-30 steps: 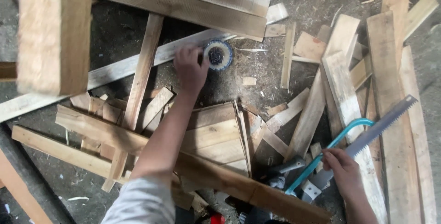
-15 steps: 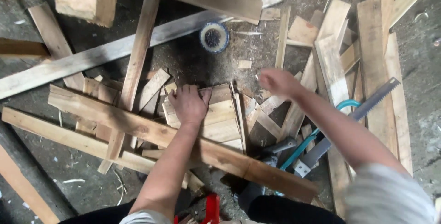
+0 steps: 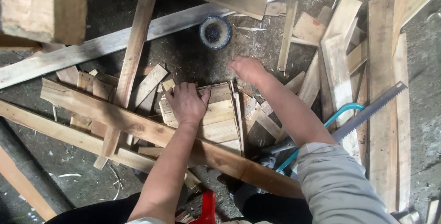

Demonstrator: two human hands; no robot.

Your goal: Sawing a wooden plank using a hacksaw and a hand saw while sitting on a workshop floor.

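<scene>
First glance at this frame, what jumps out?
Two bare hands at centre: the left hand rests on a stack of short boards, and the right hand reaches over the dark floor just beyond it. A round blue-rimmed dish sits above them, and a hand saw with a teal handle lies at right among scattered planks.

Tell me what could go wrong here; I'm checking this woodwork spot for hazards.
The saw lies teeth bared right by the right forearm, so a sweep back might catch skin. The left hand presses rough slats, and the right hand reaches over the loose scraps: splinters are likely, and pieces may shift.
</scene>
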